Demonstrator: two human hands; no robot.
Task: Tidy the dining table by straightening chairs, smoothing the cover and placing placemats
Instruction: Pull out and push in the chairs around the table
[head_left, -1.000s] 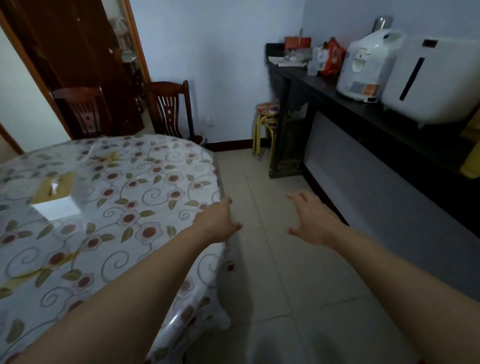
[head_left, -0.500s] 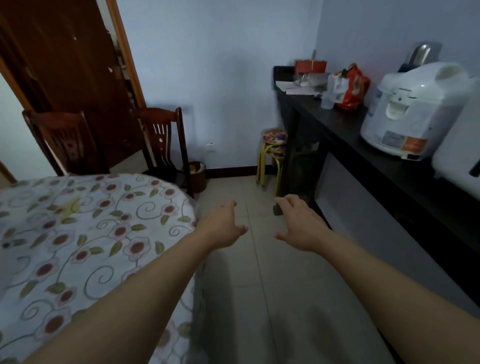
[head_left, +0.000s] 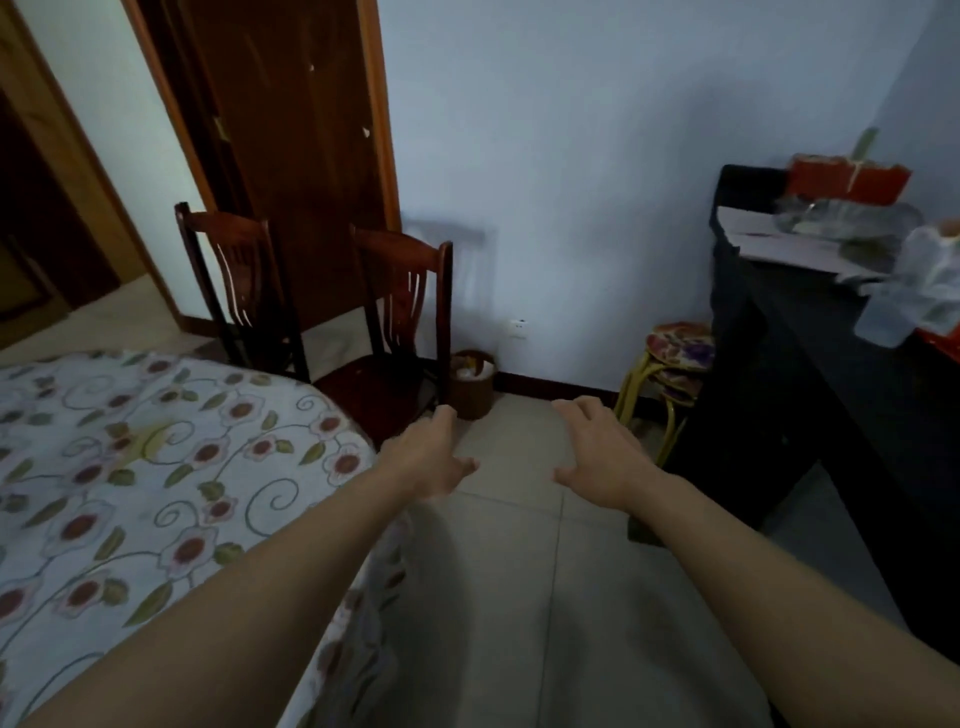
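A round dining table under a floral plastic cover (head_left: 156, 467) fills the left side. Two dark wooden chairs stand at its far edge: the nearer chair (head_left: 400, 332) has its seat showing beside the table, and the further chair (head_left: 234, 291) is partly hidden behind the cover. My left hand (head_left: 431, 457) reaches out over the floor just past the table's rim, fingers apart, holding nothing. My right hand (head_left: 597, 457) is level with it to the right, also spread and holding nothing. No placemats are in view.
A small brown bin (head_left: 471, 382) stands by the wall beside the nearer chair. Stacked stools with yellow legs (head_left: 675, 364) sit against a black side counter (head_left: 810, 374) holding bags and papers. A dark wooden door (head_left: 291, 156) is behind the chairs. Tiled floor lies between table and counter.
The view has advanced and turned left toward the two chairs; the appliances on the counter have left the frame. Both hands stay outstretched and now are closer to the nearer chair.
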